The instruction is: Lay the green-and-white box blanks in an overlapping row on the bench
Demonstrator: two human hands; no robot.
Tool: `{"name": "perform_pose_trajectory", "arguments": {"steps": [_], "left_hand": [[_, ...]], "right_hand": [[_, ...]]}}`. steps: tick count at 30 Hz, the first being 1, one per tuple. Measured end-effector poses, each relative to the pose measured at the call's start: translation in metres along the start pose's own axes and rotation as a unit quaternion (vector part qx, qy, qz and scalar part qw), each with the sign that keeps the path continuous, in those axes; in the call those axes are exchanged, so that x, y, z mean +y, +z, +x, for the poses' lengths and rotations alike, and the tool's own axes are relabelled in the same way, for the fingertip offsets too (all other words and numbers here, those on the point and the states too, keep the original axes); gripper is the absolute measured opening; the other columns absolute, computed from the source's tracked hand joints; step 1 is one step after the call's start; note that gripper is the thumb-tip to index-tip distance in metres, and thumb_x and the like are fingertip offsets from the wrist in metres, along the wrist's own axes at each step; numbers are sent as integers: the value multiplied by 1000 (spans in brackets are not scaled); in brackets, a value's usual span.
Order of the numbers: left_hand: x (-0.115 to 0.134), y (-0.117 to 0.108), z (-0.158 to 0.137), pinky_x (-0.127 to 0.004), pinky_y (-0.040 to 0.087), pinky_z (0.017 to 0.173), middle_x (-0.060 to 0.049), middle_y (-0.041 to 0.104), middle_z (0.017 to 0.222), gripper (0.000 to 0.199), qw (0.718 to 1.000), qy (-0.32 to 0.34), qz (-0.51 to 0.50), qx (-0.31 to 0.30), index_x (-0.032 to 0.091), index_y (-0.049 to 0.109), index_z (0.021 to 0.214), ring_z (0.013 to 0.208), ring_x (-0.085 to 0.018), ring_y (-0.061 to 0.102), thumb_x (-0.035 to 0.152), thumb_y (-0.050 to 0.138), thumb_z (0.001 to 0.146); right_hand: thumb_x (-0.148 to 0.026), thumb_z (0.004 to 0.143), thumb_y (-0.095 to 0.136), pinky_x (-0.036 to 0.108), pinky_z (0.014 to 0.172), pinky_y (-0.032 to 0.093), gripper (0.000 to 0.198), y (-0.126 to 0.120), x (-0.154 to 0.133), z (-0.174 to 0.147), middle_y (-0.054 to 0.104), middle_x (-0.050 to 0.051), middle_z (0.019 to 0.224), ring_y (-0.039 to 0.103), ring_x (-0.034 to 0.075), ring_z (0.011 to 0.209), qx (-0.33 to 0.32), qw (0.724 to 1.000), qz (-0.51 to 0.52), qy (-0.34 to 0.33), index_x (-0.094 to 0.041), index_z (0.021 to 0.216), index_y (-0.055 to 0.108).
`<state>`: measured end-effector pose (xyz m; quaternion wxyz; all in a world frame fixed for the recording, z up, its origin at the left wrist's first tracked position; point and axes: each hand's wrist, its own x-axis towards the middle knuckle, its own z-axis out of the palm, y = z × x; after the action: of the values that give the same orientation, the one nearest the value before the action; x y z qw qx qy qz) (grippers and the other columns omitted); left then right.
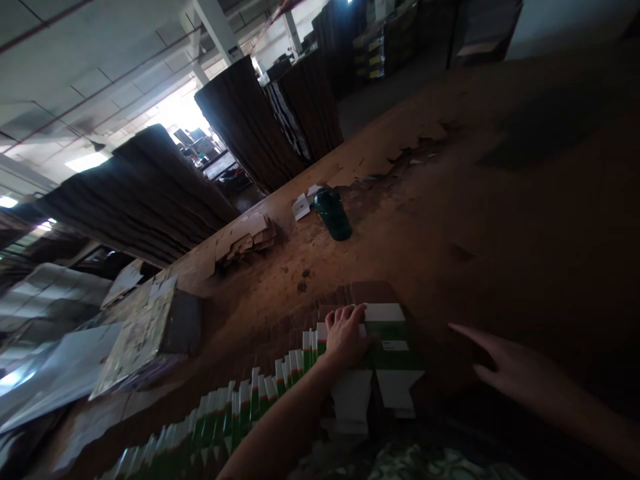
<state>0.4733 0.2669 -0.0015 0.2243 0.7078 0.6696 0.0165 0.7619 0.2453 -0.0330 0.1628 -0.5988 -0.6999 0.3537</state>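
Observation:
My left hand (346, 335) is curled over the end of a row of flat cardboard cartons, its fingers bent at their top edge and its thumb toward the rightmost one. That green-and-white carton (393, 333) lies flat with its cut flaps pointing toward me. Leftward from the hand, a fanned row of green-and-white cartons (255, 400) overlaps along the near side of the table. To the right of the cartons, my right hand (500, 357) is held in dim light, apart from them. Its index finger is stretched out and its thumb stands apart, with nothing held.
A dark green bottle or jar (333, 213) stands mid-table (425, 253). Beyond it lie cardboard scraps (245, 237) and white paper pieces (301, 207). A taped block-shaped bundle (150, 333) sits at left. Tall stacks of cardboard (145, 193) rise past the table's far edge.

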Motion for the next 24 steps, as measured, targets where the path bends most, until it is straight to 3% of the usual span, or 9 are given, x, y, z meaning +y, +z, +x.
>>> {"name": "perform_pose_trajectory", "arguments": {"steps": [4,7,8,10,13,15,18,21,24], "left_hand": [[3,-28,2,-47,24,109,-1,48,137,39,997,-46,-53,31,35,45,131,128,-22,37,44,33,95],[1,-35,1,-57,8,112,-4,48,133,31,996,-39,42,74,28,56,115,130,-27,32,45,46,90],[0,-32,1,-57,7,111,-6,50,130,29,995,-24,72,69,26,58,111,129,-27,33,43,50,88],[-4,-21,0,-53,18,109,-6,55,121,23,994,2,102,44,24,59,106,122,-27,40,36,53,87],[-8,-6,0,-41,35,96,-4,61,110,17,995,-1,92,27,24,62,99,110,-24,48,31,55,85],[-9,-3,0,-37,38,89,-1,64,105,12,997,-17,73,27,25,64,93,104,-22,52,29,55,85],[-9,-5,1,-35,37,86,2,67,102,11,998,-35,46,37,26,66,87,100,-20,54,27,55,85],[-9,-7,0,-34,36,85,3,69,103,13,998,-45,24,47,28,68,85,101,-20,55,26,55,86],[-9,-5,-1,-34,36,85,4,70,101,13,997,-56,19,55,27,69,81,100,-20,55,25,57,85]], "right_hand": [[-57,80,44,38,82,52,46,-1,-112,3,73,8,100,66,28,95,-168,964,196,-61,-23,99,67],[-68,83,33,35,66,53,59,16,-121,2,72,8,75,69,26,73,-316,924,208,-61,-20,72,65],[-70,82,32,37,68,53,61,21,-105,3,72,9,78,69,27,77,-293,938,175,-52,-20,72,65],[-74,76,36,46,84,50,62,25,-54,8,72,12,98,64,34,101,-125,989,72,-17,-22,84,68],[-75,66,42,56,92,45,75,15,19,17,68,21,111,59,42,110,66,996,-30,57,-17,107,65],[-71,69,40,56,85,50,73,7,38,21,72,21,98,66,41,94,63,993,-19,103,-14,107,65],[-67,79,30,49,86,52,67,15,17,23,72,18,100,67,36,95,40,992,50,105,-17,101,68],[-71,83,26,46,100,45,71,55,-23,20,62,14,128,55,32,120,-3,995,101,-4,-21,112,68],[-75,81,31,50,107,36,74,102,-41,11,32,8,153,29,33,138,-31,994,93,-50,-27,133,54]]}}
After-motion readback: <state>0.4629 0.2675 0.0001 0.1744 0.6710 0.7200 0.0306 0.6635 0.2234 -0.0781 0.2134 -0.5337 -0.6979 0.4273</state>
